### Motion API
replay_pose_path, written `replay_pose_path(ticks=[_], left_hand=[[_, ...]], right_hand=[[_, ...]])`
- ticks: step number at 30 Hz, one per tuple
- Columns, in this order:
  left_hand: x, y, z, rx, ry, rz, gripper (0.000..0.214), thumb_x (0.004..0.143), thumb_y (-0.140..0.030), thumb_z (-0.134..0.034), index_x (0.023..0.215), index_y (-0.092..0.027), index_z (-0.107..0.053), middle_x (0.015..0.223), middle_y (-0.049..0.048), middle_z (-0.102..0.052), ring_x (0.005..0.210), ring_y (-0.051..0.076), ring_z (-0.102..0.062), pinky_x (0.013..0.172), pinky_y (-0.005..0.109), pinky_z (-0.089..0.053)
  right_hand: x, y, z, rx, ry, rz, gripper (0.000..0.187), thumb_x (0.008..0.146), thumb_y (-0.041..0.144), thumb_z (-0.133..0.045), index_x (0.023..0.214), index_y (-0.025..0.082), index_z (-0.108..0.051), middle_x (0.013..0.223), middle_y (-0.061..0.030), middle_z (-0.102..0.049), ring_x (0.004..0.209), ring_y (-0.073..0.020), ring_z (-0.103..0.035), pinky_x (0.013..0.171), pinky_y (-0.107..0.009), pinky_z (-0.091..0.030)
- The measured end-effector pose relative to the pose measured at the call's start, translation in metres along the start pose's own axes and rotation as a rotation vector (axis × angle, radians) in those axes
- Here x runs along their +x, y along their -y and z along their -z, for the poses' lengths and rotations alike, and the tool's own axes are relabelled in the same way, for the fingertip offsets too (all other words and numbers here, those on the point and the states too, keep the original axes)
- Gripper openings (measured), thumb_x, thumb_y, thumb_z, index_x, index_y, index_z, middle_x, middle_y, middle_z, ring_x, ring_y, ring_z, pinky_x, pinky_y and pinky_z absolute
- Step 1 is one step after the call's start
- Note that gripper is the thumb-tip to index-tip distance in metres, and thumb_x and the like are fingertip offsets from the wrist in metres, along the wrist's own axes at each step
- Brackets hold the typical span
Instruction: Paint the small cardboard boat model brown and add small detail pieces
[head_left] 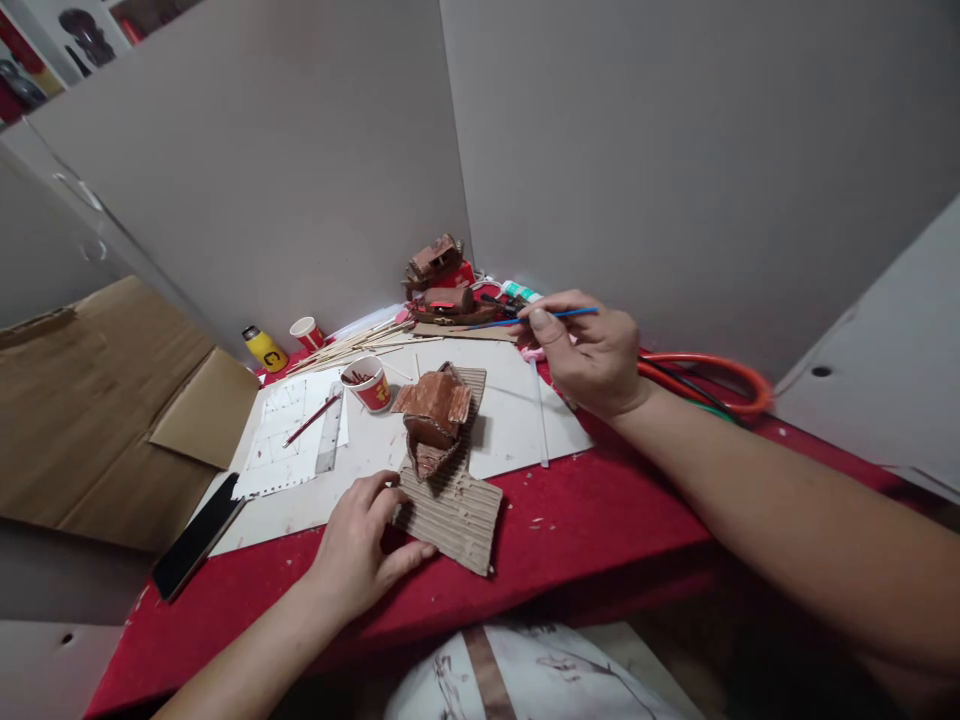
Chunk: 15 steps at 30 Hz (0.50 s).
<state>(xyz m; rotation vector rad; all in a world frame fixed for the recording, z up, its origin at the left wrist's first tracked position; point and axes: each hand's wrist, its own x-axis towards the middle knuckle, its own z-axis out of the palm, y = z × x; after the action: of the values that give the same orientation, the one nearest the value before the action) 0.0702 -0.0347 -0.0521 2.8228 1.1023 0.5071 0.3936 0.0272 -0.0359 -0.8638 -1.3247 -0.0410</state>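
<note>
My right hand [581, 350] is raised over the right side of the table, its fingers pinching a thin blue paintbrush [499, 323] whose tip points left. My left hand [367, 545] rests low on the table with thumb and fingers apart, touching the left edge of a corrugated cardboard piece [457, 525]. On that cardboard sits a small brown-painted model [435, 410], with a rounded top and rough, corrugated edges. Just left of the model stands a paper cup [369, 388] with dark brown stuff inside.
Thin wooden sticks [352, 345] lie behind the cup. Left are a drawn sheet [281, 440], a ruler [328, 430], a pencil [311, 420], a phone [196, 535] and a large cardboard box [105, 410]. Brown models [439, 262] stand at the back; an orange hose [720, 370] coils right.
</note>
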Motion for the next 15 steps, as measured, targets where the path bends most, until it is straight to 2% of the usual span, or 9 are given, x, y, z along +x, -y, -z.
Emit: replay_pose_path(ticks=[6, 10, 15], left_hand=[[0.005, -0.005, -0.006, 0.036, -0.033, 0.075, 0.037, 0.086, -0.054, -0.063, 0.095, -0.019, -0.058, 0.103, 0.014, -0.067, 0.092, 0.029, -0.062, 0.077, 0.043, -0.052], [0.012, -0.012, -0.013, 0.103, -0.052, 0.134, 0.04, 0.084, -0.06, -0.06, 0.082, -0.021, -0.056, 0.086, 0.0109, -0.064, 0.078, 0.027, -0.059, 0.067, 0.04, -0.048], [0.013, -0.013, -0.016, 0.125, -0.097, 0.117, 0.039, 0.083, -0.06, -0.062, 0.081, -0.023, -0.054, 0.083, 0.0085, -0.063, 0.075, 0.026, -0.059, 0.065, 0.037, -0.045]], right_hand=[[0.001, 0.007, 0.0, 0.05, -0.017, -0.008, 0.017, 0.096, 0.035, -0.056, 0.088, 0.023, -0.066, 0.078, -0.0027, -0.071, 0.06, -0.0135, -0.069, 0.055, -0.025, -0.057], [0.0, 0.009, 0.0, 0.061, -0.028, -0.036, 0.016, 0.096, 0.035, -0.056, 0.091, 0.024, -0.066, 0.076, -0.0015, -0.071, 0.061, -0.0136, -0.069, 0.053, -0.025, -0.056], [0.001, 0.011, -0.002, 0.024, -0.017, 0.021, 0.012, 0.093, 0.029, -0.058, 0.089, 0.023, -0.067, 0.074, -0.001, -0.072, 0.058, -0.014, -0.068, 0.049, -0.025, -0.054]])
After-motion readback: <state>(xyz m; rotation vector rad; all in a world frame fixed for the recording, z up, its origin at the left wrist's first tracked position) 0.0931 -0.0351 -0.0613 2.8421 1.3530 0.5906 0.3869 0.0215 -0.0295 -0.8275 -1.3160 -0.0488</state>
